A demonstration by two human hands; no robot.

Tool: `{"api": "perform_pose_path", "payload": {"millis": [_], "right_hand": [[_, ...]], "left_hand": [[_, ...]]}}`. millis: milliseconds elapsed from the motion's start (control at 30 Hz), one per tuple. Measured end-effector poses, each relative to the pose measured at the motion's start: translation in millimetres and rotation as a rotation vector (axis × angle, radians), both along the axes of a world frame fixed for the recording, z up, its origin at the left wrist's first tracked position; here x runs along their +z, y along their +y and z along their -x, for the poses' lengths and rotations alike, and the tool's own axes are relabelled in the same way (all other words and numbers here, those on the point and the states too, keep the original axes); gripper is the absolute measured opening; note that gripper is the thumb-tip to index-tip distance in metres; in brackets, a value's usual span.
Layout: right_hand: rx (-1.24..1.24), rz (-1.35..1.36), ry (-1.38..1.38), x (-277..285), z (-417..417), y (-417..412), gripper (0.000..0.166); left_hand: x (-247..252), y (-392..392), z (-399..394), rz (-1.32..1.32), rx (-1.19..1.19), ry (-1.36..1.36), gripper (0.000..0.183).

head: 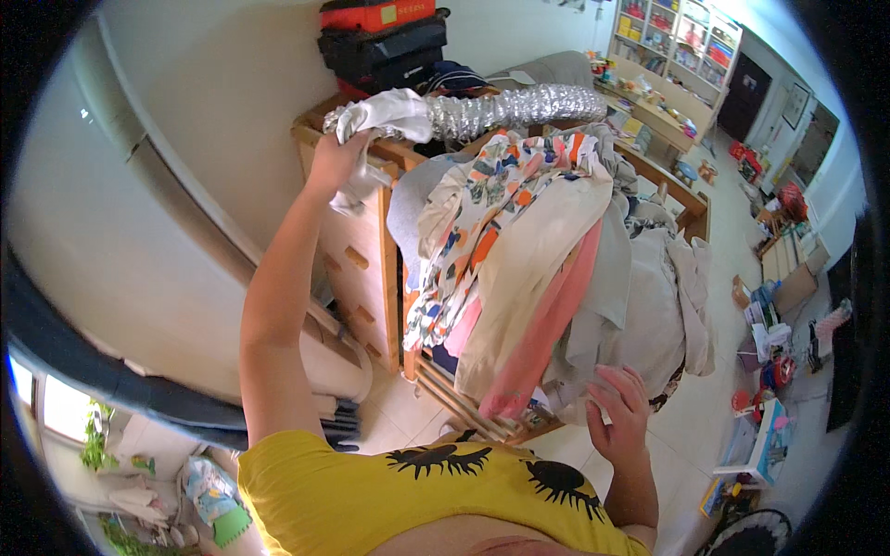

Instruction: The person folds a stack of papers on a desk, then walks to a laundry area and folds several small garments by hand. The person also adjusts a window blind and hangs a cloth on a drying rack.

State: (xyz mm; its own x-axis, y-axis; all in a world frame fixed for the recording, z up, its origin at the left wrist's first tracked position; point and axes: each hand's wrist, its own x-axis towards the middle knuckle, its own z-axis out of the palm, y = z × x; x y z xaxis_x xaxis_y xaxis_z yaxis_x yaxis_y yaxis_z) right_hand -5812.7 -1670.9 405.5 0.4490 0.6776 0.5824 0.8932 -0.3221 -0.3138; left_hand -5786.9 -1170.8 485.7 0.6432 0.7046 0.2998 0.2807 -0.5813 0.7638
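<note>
My left hand (341,156) is raised over the corner of a wooden cabinet and grips a crumpled white cloth (393,115), part of which hangs below the hand. The cloth lies against the end of a silver foil duct hose (514,108). My right hand (619,410) hovers low in front of the clothes, its fingers apart, with nothing seen in it. Between the hands a heap of garments drapes over a wooden frame: a patterned garment (480,236) with orange and blue shapes, a beige one (535,243), a pink one (549,320) and a grey one (640,306).
A wooden drawer unit (354,278) with cut-out handles stands at the left, beside a wall. Black and red cases (382,48) are stacked behind the hose. Wooden slats (452,403) show low under the clothes. Boxes and toys lie along the right side, near a small white table (761,445).
</note>
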Motion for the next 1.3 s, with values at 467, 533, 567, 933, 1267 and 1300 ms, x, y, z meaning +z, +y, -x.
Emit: {"api": "perform_pose_path", "payload": {"millis": [467,533,567,933,1267,1300], "right_hand": [[0.758,-0.499,1.542,-38,-6,28,0.029],[0.606,-0.491,1.275,-54,-7,22,0.026],[0.593,-0.521,1.301,-61,-8,18,0.025],[0.476,-0.198,1.010,-120,66,63,0.012],[0.363,0.200,1.016,-179,86,83,0.018],[0.287,0.247,1.176,-185,86,82,0.022]], "left_hand": [[-121,-307,148,1.293,-0.644,-0.375,0.045],[-139,-325,157,1.361,-0.632,-0.428,0.050],[-144,-331,165,1.368,-0.654,-0.452,0.051],[-199,-411,225,0.863,0.065,-0.479,0.032],[-269,-366,249,1.147,0.317,-0.554,0.019],[-268,-359,249,1.250,0.343,-0.648,0.018]]}}
